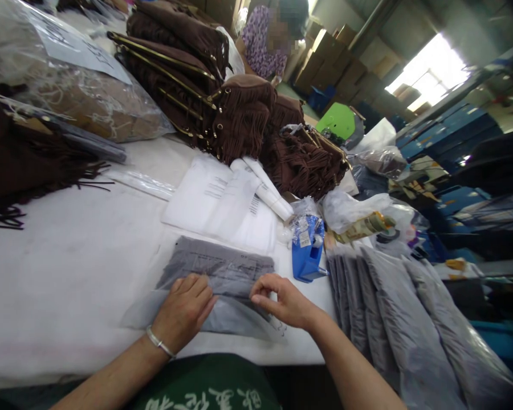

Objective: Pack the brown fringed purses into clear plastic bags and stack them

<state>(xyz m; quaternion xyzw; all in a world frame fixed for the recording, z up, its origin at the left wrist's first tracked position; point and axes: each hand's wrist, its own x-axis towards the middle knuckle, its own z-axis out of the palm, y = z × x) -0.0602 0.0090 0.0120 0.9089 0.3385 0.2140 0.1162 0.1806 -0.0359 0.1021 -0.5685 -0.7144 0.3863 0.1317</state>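
Note:
A clear plastic bag (235,320) lies flat on the white table in front of me, with a folded grey cloth item (222,263) inside it. My left hand (188,307), with a bangle (160,343) at the wrist, is closed on the bag's plastic near its front middle, fingers bent together. At the bag's right side my right hand (277,296) is curled, thumb and forefinger pinched at the film. Just beyond lies a stack of printed white plastic bags (222,196). A blue tape dispenser (308,250) stands to the right of the grey item.
Brown fringed handbags (239,114) are piled at the back. A large plastic-wrapped bundle (89,85) sits at the back left, above dark fringed material (34,154). Several bagged grey items (393,307) lean in a row at the right. Across the table is a person (260,42).

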